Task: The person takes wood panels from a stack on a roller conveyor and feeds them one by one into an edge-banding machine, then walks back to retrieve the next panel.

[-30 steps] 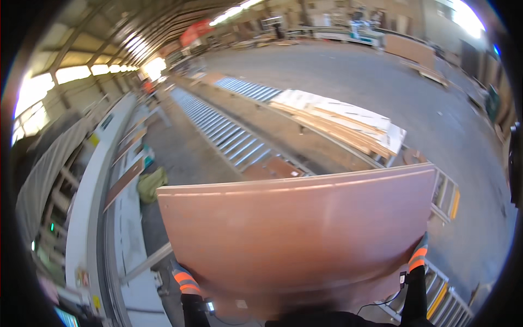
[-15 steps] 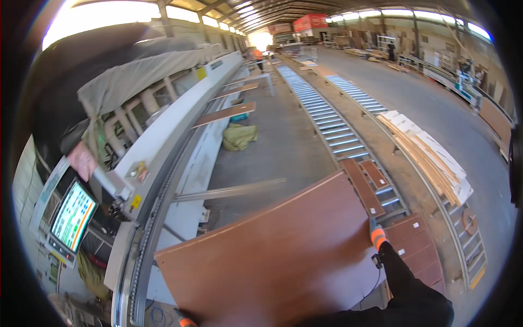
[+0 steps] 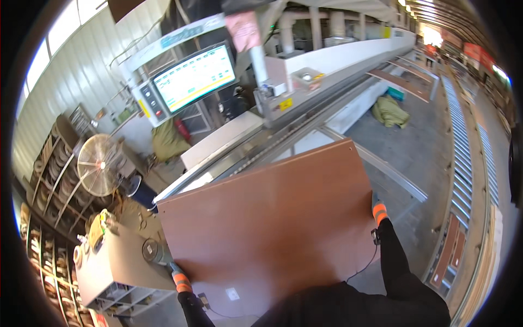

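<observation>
A large reddish-brown board (image 3: 272, 212) with a small white label (image 3: 232, 294) spans the space in front of me. My left hand (image 3: 178, 275), in a glove with an orange cuff, is closed on its left edge. My right hand (image 3: 378, 207), gloved likewise, grips the right edge; its fingertips are partly hidden. The board's far edge overlaps the front rail of a long white machine (image 3: 348, 62). I cannot tell whether it rests there.
A lit control screen (image 3: 194, 76) stands at the machine's near end. To the left are a round fan (image 3: 101, 165), a cabinet (image 3: 125, 259) and racks of rolls (image 3: 49, 163). A metal support arm (image 3: 392, 173) juts out beyond the board. Roller conveyors (image 3: 462, 158) run along the right.
My view has swung left toward the screen and fan. The board has moved with my hands from beside the roller conveyor to the machine's near end.
</observation>
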The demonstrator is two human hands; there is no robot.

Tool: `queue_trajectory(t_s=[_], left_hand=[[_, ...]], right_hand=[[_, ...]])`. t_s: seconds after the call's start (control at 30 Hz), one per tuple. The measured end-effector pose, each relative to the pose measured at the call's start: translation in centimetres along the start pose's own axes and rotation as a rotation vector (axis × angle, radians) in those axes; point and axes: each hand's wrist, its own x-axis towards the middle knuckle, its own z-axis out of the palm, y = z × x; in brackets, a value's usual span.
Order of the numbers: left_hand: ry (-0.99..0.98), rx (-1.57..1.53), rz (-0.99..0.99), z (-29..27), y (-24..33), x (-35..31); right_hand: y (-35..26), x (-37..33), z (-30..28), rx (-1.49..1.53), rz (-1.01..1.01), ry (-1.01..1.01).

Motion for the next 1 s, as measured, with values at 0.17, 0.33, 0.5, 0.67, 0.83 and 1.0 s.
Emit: queue_trajectory(t_s=[0.17, 0.33, 0.5, 0.67, 0.83, 1.0], left_hand=[[0.079, 0.230, -0.390, -2.3, 3.5, 0.9], [0.251, 0.157, -0.567, 4.9, 9.8, 2.7], [0.246, -0.032, -0.471, 9.4, 8.1, 8.1], [0.418, -0.190, -0.447, 1.6, -0.7, 14.5], [0.136, -0.540, -0.279, 1.3, -7.1, 22.9], [0.055, -0.468, -0.629, 10.6, -5.9, 26.7]], right_hand=[[-22.8, 7.9, -13.1, 0.932, 0.128, -0.053], [-30.4, 19.1, -21.8, 0.774, 0.229, -0.331], [-34.3, 31.7, -20.5, 0.929, -0.077, 0.118], [-53.1, 28.8, -28.8, 0.704, -0.025, -0.321], [-55.8, 30.5, -30.3, 0.611, 0.009, -0.254], [-52.4, 34.0, -31.5, 0.549, 0.076, -0.321]])
